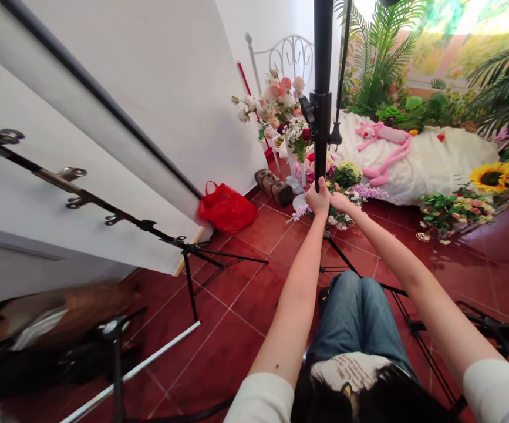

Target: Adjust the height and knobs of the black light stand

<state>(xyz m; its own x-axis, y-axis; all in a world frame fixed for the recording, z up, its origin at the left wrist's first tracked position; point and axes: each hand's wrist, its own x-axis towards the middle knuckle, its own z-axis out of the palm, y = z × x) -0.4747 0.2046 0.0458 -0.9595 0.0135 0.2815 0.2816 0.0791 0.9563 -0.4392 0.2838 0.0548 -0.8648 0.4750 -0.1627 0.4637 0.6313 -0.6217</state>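
Note:
A black light stand (323,64) rises upright in front of me, with a clamp collar and a knob partway up its pole. My left hand (318,200) is closed around the pole below that collar, thumb pointing up. Right beside it, my right hand (340,202) is closed at the same part of the pole, its fingers partly hidden. A black power plug (335,136) dangles on its cord along the pole's right side. Below my hands, the stand's legs reach the floor.
Artificial flowers (280,100) and a white-draped mound with a pink plush toy (386,134) lie beyond the stand. At left are a red bag (228,208), another black tripod stand (188,249), and a white rod (135,370). More stand legs spread at my right.

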